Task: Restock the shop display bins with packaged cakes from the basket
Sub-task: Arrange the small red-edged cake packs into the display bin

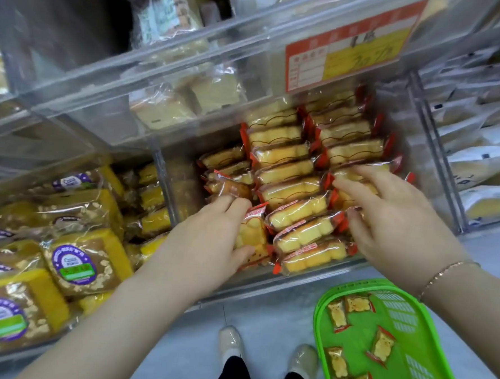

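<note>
**Student:** What does the head view show at this step?

**Operator:** I have both hands in the clear display bin (pixel 437 177). My left hand (pixel 210 245) pinches one upright packaged cake (pixel 253 233) at the bin's near-left corner, thumb below and fingers over its red-sealed top. That grip is clamped on the wrapper. My right hand (pixel 387 215) lies spread over the right-hand row of cakes (pixel 301 192), fingers straight and apart, holding nothing.

**Student:** How do I seat that cake well?

**Operator:** I judge the best course is to keep it on edge, parallel to the neighbouring row, and slide it toward 12 o'clock into the gap at the left column, while the flat right hand steadies the packed rows so they do not topple.

**Student:** Where is the remaining stock?

**Operator:** In the green basket (pixel 451 377) on the floor at about 5 o'clock, near my shoes (pixel 230 343). A few cakes lie loose in it.

**Student:** What limits movement?

**Operator:** The bin's front lip runs just under my wrists. An upper shelf edge with a price label (pixel 348 46) overhangs at 12 o'clock. A divider wall stands at 9 o'clock beside the larger yellow cake packs (pixel 83 264). Open room is toward 6 o'clock, above the floor.
</note>
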A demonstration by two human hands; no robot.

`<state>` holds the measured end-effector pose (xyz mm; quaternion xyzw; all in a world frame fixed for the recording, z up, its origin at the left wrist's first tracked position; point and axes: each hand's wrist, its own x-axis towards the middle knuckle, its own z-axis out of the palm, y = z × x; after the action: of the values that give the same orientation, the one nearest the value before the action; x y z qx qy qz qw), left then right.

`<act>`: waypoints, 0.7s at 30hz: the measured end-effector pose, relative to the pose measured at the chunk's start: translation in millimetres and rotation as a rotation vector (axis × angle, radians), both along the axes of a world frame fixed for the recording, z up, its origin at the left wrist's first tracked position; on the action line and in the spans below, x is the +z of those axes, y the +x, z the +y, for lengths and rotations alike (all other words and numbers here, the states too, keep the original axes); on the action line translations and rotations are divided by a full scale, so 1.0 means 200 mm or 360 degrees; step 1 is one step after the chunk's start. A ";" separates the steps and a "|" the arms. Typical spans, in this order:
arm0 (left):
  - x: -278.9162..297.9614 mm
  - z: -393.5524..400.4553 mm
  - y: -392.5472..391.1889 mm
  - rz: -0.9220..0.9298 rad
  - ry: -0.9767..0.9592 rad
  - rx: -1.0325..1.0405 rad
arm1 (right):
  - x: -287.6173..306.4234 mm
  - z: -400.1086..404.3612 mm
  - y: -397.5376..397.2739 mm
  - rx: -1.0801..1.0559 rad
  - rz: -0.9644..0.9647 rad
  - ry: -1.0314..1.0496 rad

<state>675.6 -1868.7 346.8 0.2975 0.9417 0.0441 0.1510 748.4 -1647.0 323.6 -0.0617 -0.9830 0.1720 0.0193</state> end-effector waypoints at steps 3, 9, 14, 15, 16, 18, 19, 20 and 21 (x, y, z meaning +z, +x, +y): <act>0.05 -0.04 -0.02 0.0059 -0.0015 -0.0013 | 0.06 -0.08 -0.02 -0.0127 0.0098 -0.0153; 0.20 -0.13 -0.06 -0.0330 0.0754 0.0613 | 0.22 -0.34 -0.14 -0.0112 -0.0209 -0.1410; 0.26 -0.18 -0.04 -0.0970 0.1436 0.0886 | 0.23 -0.43 -0.21 -0.0190 -0.0538 -0.1852; 0.26 -0.19 -0.03 -0.1013 0.1523 0.0934 | 0.22 -0.43 -0.20 -0.0242 -0.0564 -0.1946; 0.25 -0.20 -0.03 -0.1023 0.1574 0.0987 | 0.22 -0.44 -0.20 -0.0325 -0.0615 -0.2103; 0.24 -0.21 -0.02 -0.0953 0.1525 0.1026 | 0.21 -0.43 -0.20 -0.0530 -0.0715 -0.2480; 0.23 -0.21 -0.02 -0.0893 0.1436 0.0981 | 0.20 -0.43 -0.19 -0.0573 -0.0739 -0.2596; 0.22 -0.21 -0.01 -0.0823 0.1328 0.0880 | 0.21 -0.42 -0.19 -0.0552 -0.0757 -0.2612; 0.22 -0.21 -0.01 -0.0742 0.1225 0.0775 | 0.21 -0.41 -0.18 -0.0454 -0.0741 -0.2447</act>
<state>673.5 -1911.4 391.4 0.0858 0.8405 0.4869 0.2217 712.4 -1728.3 366.2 -0.2166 -0.5518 0.7771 -0.2113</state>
